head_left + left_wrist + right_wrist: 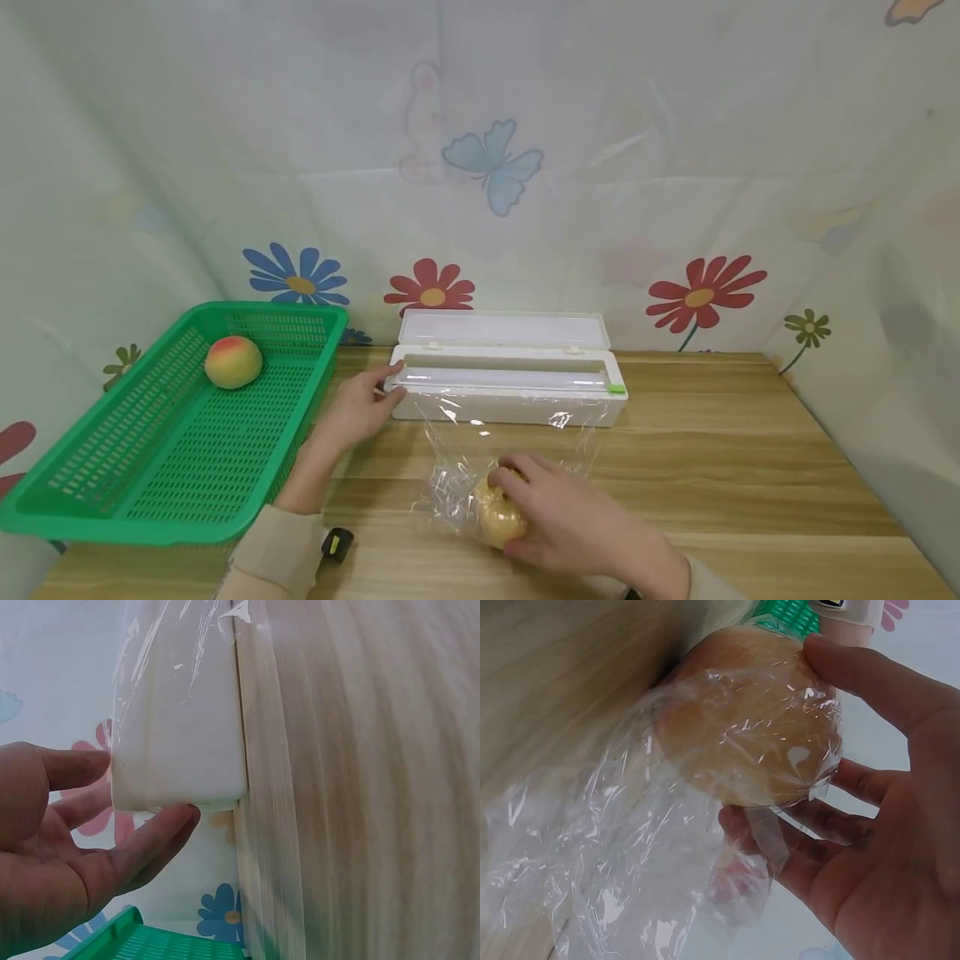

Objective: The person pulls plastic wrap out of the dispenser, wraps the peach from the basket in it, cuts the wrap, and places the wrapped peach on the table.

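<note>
- Resting on the wooden table (750,467), the right hand (577,521) cups a yellowish fruit (497,517), its fingers curled over the top and side.
- Cling film (457,467) lies under and partly around the fruit; the right wrist view shows it stretched tight over the fruit's skin and bunched loosely beside it, with the thumb and fingers (832,817) pressing film against fruit.
- From the fruit, the film runs back across the table to the white dispenser (510,387) and is not cut off from it.
- Near the table's back edge, the dispenser stands with its lid raised, the roll visible in its trough and a green slider (617,388) at its right end.
- At the dispenser's left end sits the left hand (360,410), fingers relaxed and nearly straight; in the left wrist view the thumb (154,840) touches the end's lower edge and a finger lies along its far side, bracing rather than clutching.
- Left of that hand, a green basket (150,467) hangs partly over the table's edge and holds a red-and-yellow fruit (233,362) near its back.
- A small black-and-yellow thing (337,543) lies by the left sleeve (273,554); what it is, I cannot tell.
- Behind hangs a pale cloth (480,167) printed with flowers and a butterfly.
</note>
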A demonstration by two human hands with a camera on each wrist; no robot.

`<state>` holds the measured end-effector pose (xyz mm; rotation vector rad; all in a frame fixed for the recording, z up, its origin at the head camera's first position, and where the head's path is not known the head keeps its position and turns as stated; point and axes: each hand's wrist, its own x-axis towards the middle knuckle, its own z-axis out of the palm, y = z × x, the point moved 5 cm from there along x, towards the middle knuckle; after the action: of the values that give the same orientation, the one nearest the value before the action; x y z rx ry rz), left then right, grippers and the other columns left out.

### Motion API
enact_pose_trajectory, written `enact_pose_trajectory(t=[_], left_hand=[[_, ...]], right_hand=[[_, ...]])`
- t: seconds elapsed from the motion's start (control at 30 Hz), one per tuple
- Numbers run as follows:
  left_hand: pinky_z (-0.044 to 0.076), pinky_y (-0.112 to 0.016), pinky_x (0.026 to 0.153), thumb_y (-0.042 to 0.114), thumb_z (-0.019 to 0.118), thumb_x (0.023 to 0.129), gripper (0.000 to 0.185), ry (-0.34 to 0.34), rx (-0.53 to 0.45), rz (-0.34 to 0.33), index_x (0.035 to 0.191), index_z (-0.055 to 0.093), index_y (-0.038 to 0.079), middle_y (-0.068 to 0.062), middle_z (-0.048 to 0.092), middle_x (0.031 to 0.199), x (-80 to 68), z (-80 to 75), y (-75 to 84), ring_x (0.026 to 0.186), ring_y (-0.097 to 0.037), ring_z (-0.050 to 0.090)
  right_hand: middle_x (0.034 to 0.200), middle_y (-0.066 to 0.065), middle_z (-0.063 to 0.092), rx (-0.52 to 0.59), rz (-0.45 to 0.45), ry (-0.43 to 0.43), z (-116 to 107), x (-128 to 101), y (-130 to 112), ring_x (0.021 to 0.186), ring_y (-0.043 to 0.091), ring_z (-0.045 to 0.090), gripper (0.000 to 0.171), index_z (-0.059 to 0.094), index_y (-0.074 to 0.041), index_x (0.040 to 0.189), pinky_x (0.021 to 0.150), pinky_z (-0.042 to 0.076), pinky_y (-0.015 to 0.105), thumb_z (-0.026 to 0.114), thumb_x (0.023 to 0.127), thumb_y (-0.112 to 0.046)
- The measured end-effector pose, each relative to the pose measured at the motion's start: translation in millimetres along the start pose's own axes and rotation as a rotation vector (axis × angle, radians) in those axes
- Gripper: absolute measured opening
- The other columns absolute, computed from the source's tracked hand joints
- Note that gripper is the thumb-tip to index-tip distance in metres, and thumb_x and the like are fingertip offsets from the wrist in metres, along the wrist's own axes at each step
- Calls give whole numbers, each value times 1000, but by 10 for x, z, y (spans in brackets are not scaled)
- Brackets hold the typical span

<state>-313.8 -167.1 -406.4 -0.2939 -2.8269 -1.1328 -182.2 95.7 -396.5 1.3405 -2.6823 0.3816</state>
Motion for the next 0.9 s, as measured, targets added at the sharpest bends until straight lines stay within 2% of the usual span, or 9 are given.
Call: enact_pose_trajectory(t=[0.17,0.27,0.43,0.53,0.73,0.9], left_hand=[[54,-49,85,22,59,105,47,6,24,1,148,54,4,-24,64,120,-27,-5,39,103,-35,64],[49,-58,95,26,59,105,49,27,36,16,146,54,0,-31,57,129,-37,-10,70,115,-43,59],[36,-64,107,24,64,102,47,112,19,102,140,58,-1,-32,49,136,-37,-3,166,129,-48,44],[38,-60,106,22,68,100,43,127,7,149,137,60,0,-27,51,132,-47,37,248,126,-44,46],[41,-58,105,19,72,97,39,116,13,201,133,63,5,-23,53,128,-75,146,370,123,-41,48],[42,-56,103,14,73,96,31,192,-7,252,125,67,4,-20,57,123,-93,139,421,120,-38,51]], right_hand=[[128,4,55,57,16,1,-9,7,51,112,17,59,69,52,-5,134,95,53,36,86,80,-33],[124,0,56,112,32,-8,-16,11,80,106,13,58,68,51,-6,133,92,53,33,85,81,-34],[117,-3,58,220,81,-40,-14,5,139,100,9,57,65,50,-8,132,88,53,31,83,84,-36],[119,-2,59,273,104,-57,4,2,172,101,8,57,63,48,-8,133,89,53,32,80,86,-35],[114,-3,59,326,90,-23,13,7,215,96,8,57,52,50,-9,128,86,53,30,76,88,-28],[110,-3,60,348,93,-14,27,12,248,91,7,57,41,51,-7,127,82,53,30,69,94,-24]])
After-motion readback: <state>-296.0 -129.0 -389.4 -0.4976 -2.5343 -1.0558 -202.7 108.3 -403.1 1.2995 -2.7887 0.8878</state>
